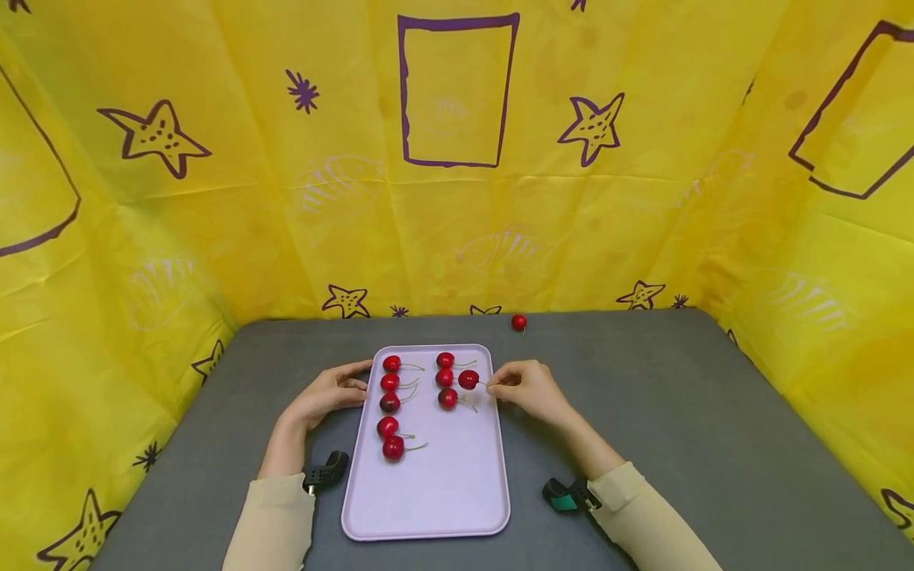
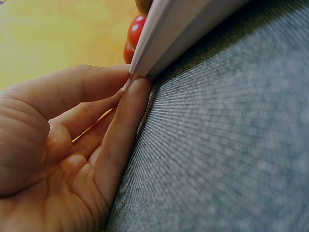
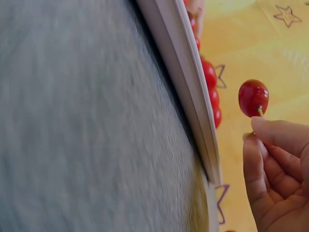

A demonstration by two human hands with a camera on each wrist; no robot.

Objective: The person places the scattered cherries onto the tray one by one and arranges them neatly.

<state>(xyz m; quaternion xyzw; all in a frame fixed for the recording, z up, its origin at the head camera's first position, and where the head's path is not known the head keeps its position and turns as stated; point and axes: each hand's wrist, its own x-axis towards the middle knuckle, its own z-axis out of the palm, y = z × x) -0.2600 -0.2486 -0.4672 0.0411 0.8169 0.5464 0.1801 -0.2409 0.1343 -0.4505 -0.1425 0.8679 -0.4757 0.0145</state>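
A pale lilac tray [image 1: 443, 492] lies on the grey table and carries several red cherries with stems, in two columns. My right hand [image 1: 524, 388] pinches the stem of one cherry [image 1: 468, 379] and holds it just above the tray's right side; the right wrist view shows this cherry [image 3: 253, 96] lifted beyond the tray rim [image 3: 188, 82]. My left hand [image 1: 330, 392] rests at the tray's left edge, its relaxed fingers touching the rim [image 2: 159, 46]. Two cherries [image 2: 134, 36] peek over that rim.
One loose cherry [image 1: 519, 323] lies on the grey table [image 1: 678, 412] near the back wall. Yellow patterned cloth walls close in the back and both sides. Small black devices are strapped at both wrists [image 1: 324, 472].
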